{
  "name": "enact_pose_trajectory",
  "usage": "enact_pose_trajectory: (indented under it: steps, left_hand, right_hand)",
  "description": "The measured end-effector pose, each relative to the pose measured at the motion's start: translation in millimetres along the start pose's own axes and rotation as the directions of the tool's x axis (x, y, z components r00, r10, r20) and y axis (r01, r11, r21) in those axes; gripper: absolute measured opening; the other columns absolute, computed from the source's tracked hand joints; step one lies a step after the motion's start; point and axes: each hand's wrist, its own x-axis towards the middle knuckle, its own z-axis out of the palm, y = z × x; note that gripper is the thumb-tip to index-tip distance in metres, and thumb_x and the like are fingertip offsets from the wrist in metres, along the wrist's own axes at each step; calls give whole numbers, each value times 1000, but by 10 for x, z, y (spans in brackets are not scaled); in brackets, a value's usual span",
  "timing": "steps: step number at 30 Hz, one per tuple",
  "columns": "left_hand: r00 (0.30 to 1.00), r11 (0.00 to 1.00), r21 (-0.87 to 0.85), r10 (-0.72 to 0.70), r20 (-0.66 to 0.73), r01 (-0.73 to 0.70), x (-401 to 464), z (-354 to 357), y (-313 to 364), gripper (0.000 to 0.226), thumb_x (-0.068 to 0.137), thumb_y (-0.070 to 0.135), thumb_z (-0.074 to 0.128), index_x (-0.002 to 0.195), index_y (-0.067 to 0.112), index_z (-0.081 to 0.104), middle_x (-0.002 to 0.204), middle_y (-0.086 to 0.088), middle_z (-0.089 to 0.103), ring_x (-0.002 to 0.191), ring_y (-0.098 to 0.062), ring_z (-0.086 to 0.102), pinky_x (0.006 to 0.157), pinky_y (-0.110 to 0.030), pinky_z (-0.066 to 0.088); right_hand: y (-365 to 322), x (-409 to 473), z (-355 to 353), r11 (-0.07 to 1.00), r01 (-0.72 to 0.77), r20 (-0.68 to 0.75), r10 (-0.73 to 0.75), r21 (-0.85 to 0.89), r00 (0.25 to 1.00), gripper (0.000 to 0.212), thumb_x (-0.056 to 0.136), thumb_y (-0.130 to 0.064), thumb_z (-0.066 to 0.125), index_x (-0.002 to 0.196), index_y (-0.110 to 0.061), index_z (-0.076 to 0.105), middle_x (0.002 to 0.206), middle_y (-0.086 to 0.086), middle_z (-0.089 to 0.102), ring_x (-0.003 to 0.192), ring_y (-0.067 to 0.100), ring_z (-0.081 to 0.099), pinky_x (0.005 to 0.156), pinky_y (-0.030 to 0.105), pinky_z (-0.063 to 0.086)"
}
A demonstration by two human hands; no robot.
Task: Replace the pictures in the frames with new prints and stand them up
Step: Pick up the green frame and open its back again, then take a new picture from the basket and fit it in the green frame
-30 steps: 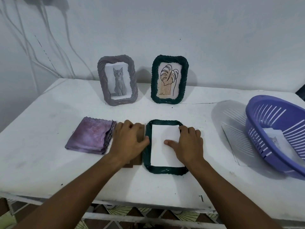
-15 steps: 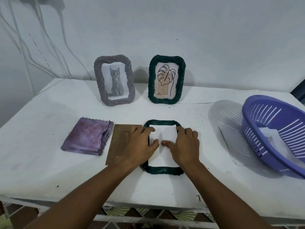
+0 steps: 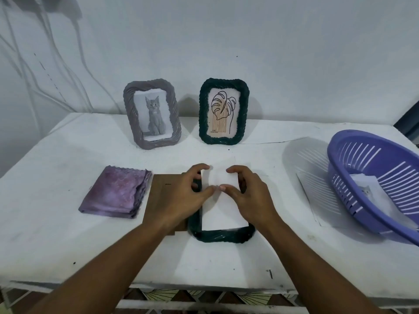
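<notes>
A dark green woven frame [image 3: 222, 235] lies flat on the white table [image 3: 56, 241] in front of me. A white print [image 3: 221, 211] rests in it with its blank side up. My left hand [image 3: 181, 196] and my right hand [image 3: 251, 196] both pinch the print's far end, thumbs on top and fingers curled over the far edge. That end looks slightly raised off the frame. A brown backing board [image 3: 158, 189] lies beside the frame, partly under my left hand. At the back, a grey frame with a cat picture [image 3: 152, 113] and a green frame with a leaf drawing [image 3: 224, 111] stand upright.
A folded purple cloth [image 3: 115, 193] lies left of the backing board. A purple slotted basket [image 3: 374, 155] sits at the right edge with a paper print [image 3: 367, 191] inside. The wall runs close behind the standing frames.
Both hands slid from pressing the print's middle to its far edge and now pinch it. My left hand moved off the backing board, which is more exposed.
</notes>
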Motion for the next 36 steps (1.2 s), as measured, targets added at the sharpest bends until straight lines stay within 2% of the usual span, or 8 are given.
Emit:
enact_pose_trajectory:
  steps: [3, 7, 12, 16, 19, 22, 24, 36]
  left_hand:
    - [999, 964, -259, -44, 29, 50, 58, -83, 101, 34, 84, 28, 70, 112, 43, 57, 104, 13, 60, 91, -2, 59, 68, -13, 50]
    - [994, 833, -549, -7, 109, 66, 166, -17, 297, 32, 81, -2, 69, 107, 17, 68, 88, -7, 58, 81, -17, 64, 72, -30, 57]
    - [982, 765, -637, 36, 187, 93, 296, 309, 577, 37, 82, -6, 66, 114, 13, 65, 106, -5, 65, 81, -24, 70, 69, -33, 57]
    - [979, 774, -625, 38, 200, 98, 386, 672, 768, 37, 85, -4, 64, 117, 15, 64, 114, -2, 64, 86, -22, 70, 69, -31, 57]
    - [983, 826, -558, 32, 181, 76, 454, 930, 825, 37, 87, -1, 63, 119, 17, 64, 115, 0, 64, 87, -24, 70, 72, -33, 59]
    - [979, 870, -486, 21, 201, 81, 494, 1183, 835, 39, 88, -2, 61, 123, 14, 61, 115, 0, 63, 86, -25, 70, 67, -30, 59]
    - [977, 907, -412, 7, 214, 83, 520, 1342, 828, 40, 88, -1, 62, 124, 16, 61, 117, -2, 63, 85, -25, 70, 69, -35, 60]
    - [965, 965, -248, -15, 262, 83, 547, 1905, 1037, 45, 88, -2, 60, 130, 14, 56, 115, -3, 62, 71, -19, 64, 53, -15, 52]
  right_hand:
    - [-51, 56, -195, 983, -44, -16, 48, 179, 999, 29, 82, -30, 72, 108, -30, 60, 91, -15, 59, 83, 1, 56, 71, 11, 45]
    - [-5, 147, -519, 938, -127, -46, 149, 322, 988, 22, 85, -29, 69, 106, -32, 66, 106, -8, 65, 99, 15, 61, 86, 30, 53]
    - [114, 142, -1030, 959, -153, -32, 165, 238, 986, 27, 88, -35, 64, 114, -34, 65, 115, 1, 64, 103, 20, 61, 92, 38, 52]
    - [150, 100, -1547, 981, -95, -56, 87, -166, 995, 33, 92, -35, 58, 124, -31, 56, 105, -8, 61, 87, 3, 59, 69, 12, 43]
    - [158, 95, -1928, 916, -104, -129, 58, -388, 990, 38, 90, -35, 61, 126, -27, 54, 108, -5, 64, 85, 10, 59, 73, 21, 41]
    - [283, 89, -2182, 768, -238, -21, 281, -595, 959, 50, 85, -41, 66, 129, -25, 51, 125, 1, 60, 100, 19, 56, 86, 29, 42]
    - [376, 56, -2225, 757, -283, 51, 384, -589, 922, 48, 85, -41, 65, 129, -25, 51, 121, 1, 63, 94, 16, 56, 82, 29, 46]
    - [471, 61, -2288, 824, -238, -22, 264, -514, 964, 45, 89, -40, 60, 128, -20, 56, 116, 1, 67, 96, 18, 56, 89, 35, 46]
